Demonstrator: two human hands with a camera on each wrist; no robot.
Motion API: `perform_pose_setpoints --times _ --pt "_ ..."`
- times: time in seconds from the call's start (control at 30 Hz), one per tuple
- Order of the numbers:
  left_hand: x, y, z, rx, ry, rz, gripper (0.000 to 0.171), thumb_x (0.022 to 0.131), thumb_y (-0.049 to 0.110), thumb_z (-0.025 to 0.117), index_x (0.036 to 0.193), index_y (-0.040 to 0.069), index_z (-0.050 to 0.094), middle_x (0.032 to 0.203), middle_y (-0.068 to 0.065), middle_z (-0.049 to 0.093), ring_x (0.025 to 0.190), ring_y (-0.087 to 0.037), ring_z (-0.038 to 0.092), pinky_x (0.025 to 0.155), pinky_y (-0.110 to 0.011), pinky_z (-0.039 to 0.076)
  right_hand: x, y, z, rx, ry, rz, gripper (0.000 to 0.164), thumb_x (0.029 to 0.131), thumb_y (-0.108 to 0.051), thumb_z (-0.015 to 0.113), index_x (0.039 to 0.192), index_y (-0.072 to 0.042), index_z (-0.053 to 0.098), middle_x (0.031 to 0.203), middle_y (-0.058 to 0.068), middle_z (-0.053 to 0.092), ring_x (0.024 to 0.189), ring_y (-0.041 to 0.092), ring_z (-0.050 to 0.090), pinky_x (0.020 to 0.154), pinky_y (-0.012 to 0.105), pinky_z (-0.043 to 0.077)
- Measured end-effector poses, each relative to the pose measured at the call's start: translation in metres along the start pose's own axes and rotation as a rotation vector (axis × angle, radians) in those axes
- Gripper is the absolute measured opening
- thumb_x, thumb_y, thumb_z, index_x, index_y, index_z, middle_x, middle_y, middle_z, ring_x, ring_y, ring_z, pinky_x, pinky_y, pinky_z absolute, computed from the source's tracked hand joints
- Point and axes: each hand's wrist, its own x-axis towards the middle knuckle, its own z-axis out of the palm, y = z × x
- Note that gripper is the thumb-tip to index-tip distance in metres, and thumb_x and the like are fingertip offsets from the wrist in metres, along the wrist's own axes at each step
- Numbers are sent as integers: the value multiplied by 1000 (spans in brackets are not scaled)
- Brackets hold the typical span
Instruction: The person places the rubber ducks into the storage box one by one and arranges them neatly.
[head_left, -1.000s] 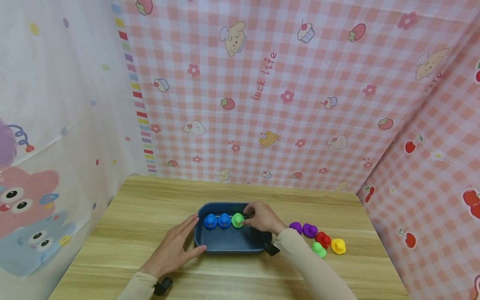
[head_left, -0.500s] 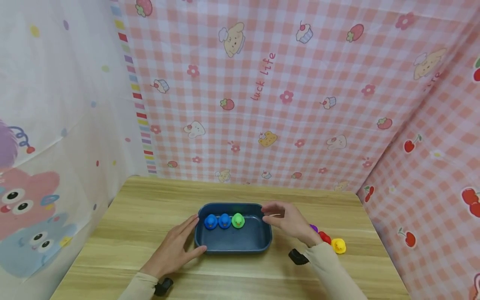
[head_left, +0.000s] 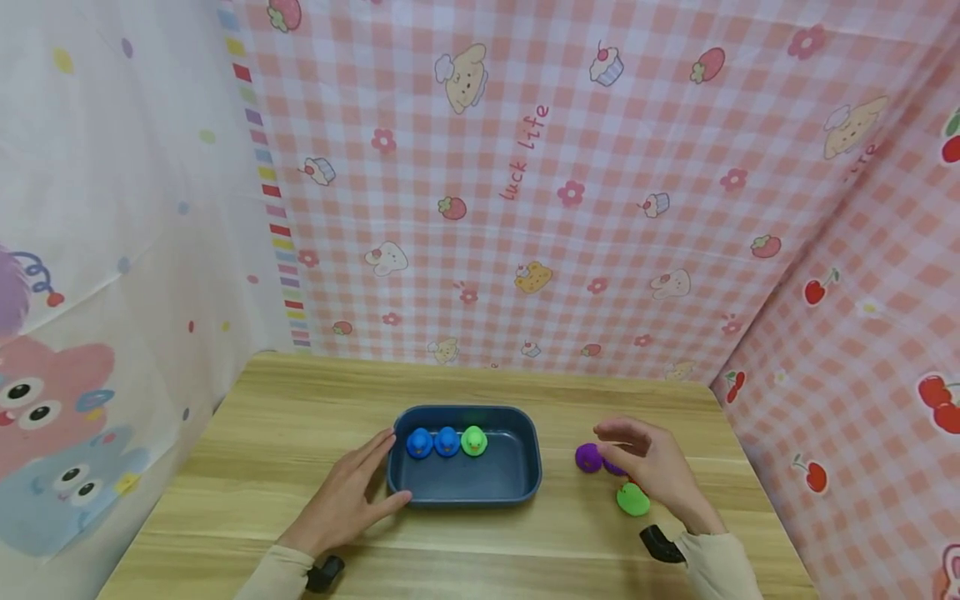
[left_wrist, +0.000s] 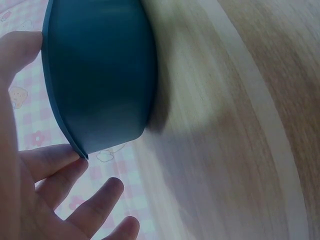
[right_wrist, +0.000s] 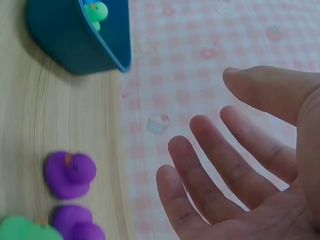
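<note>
A dark blue tray (head_left: pixel 487 483) stands on the table with two blue rubber ducks (head_left: pixel 420 443) and a green rubber duck (head_left: pixel 474 442) in a row along its far side. My left hand (head_left: pixel 345 492) rests at the tray's left end, thumb and fingertips touching the rim, fingers fairly straight. My right hand (head_left: pixel 656 467) hovers over the ducks at the right, fingers loosely bent and holding nothing. Beside its fingers lie purple rubber ducks (right_wrist: pixel 70 174). Another green rubber duck (head_left: pixel 633 500) sits just below the hand. The red and yellow ducks are mostly or wholly hidden behind it.
The wooden table (head_left: pixel 300 400) carries everything. Behind it hangs a pink checked cloth (head_left: pixel 495 292), with a white patterned cloth (head_left: pixel 172 292) on the left side. A black wrist strap (head_left: pixel 660 543) shows at my right wrist.
My right hand has let go of the green duck in the tray and moved right, out over the loose ducks. The left hand has stayed at the tray's left end.
</note>
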Motion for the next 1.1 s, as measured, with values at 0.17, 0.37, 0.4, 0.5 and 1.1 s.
perform_pose_setpoints --times 0.17,0.37,0.4,0.5,1.1 --pt "1 0 0 2 -4 -1 96 103 55 81 175 6 41 183 -16 41 161 -48 51 129 -72 44 -14 8 -12 5 67 29 35 107 -21 81 138 -6 77 139 15 80 116 0 77 97 18 63" --pt "1 -1 0 2 -7 -6 96 103 56 80 175 6 41 183 -16 40 161 -48 50 129 -72 44 -26 19 -25 -14 119 69 35 108 -23 80 139 -7 77 137 -1 81 117 -4 75 97 16 63" --pt "1 -2 0 2 -8 -6 96 103 56 80 175 6 41 183 -16 40 161 -48 50 129 -72 44 -28 22 -27 -13 123 77 36 108 -24 80 140 -7 76 136 -5 80 117 -4 74 97 15 63" --pt "1 -2 1 0 -15 -9 96 103 57 80 175 7 40 184 -15 39 162 -48 50 130 -72 44 -34 29 -33 -21 148 102 40 109 -28 79 143 -7 75 131 -18 79 116 -8 73 96 13 62" --pt "1 -2 0 -2 -19 -14 97 103 57 80 176 7 40 184 -15 38 162 -48 49 130 -72 43 -63 75 -59 -77 268 262 49 109 -32 80 144 0 72 114 -37 73 106 -21 64 86 8 59"
